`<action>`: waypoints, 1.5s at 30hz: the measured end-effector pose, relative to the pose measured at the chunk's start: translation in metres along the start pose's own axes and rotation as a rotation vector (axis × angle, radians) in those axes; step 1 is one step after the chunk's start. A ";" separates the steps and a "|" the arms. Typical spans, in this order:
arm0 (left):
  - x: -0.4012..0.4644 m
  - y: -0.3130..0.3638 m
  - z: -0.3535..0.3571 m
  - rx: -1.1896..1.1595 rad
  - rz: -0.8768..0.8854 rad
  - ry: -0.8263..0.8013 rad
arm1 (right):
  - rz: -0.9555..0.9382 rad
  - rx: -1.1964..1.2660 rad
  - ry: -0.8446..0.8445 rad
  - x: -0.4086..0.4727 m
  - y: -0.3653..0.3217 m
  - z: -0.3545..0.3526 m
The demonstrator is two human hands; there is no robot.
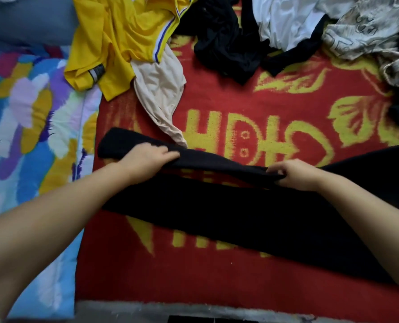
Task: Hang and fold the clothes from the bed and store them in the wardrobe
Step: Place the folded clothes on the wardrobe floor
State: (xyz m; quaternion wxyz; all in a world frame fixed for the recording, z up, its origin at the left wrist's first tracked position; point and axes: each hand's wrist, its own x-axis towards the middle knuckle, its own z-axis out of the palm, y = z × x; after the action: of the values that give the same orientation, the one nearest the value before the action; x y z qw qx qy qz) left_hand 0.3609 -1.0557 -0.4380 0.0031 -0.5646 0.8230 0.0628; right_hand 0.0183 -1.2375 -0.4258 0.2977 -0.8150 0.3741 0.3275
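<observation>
The black garment (228, 213) lies across the middle of the red blanket (217, 283), a long, flat, matte band of soft knit fabric. Its long axis runs from about 10 o'clock to 4 o'clock: the narrow, rounded end points to 10 o'clock, and the wider end runs out of view at 3 to 4 o'clock. A thinner upper strip is lifted off the lower band, with a gap of red blanket visible between them.

The left hand (147, 157) grips the upper strip near its 10 o'clock end, fingers curled over the cloth. The right hand (294, 174) pinches the same strip further toward 3 o'clock, thumb and fingers closed on the edge.

The blanket is a coarse woven pile, red with large yellow motifs. At 11 o'clock from the garment lies a yellow jersey (114, 40) of smooth sports fabric with blue-and-white striped trim, crumpled. A beige, silky garment (159, 89) protrudes from beneath it, its tip touching the black strip. At 12 o'clock sits a bunched black cloth (221, 40); at 1 o'clock a white garment (284, 19); at 2 o'clock a cream patterned fabric (366, 31). At 9 o'clock a multicoloured floral sheet (30, 113) borders the blanket.
</observation>
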 end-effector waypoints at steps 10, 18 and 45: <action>-0.095 0.065 0.059 0.107 -0.259 -0.881 | -0.155 -0.148 -0.268 -0.047 -0.045 0.118; 0.022 0.148 0.037 -0.042 -0.182 -0.611 | 0.023 -0.132 0.116 -0.074 0.076 0.072; 0.218 0.464 0.082 -0.212 -0.206 -0.713 | 0.485 0.414 0.534 -0.229 0.408 0.187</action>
State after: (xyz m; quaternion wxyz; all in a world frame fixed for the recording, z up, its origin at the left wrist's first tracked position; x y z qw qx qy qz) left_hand -0.1551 -1.0849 -0.4896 0.2372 -0.5843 0.6981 0.3392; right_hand -0.4837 -1.2272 -0.4641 0.2622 -0.6824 0.6773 0.0831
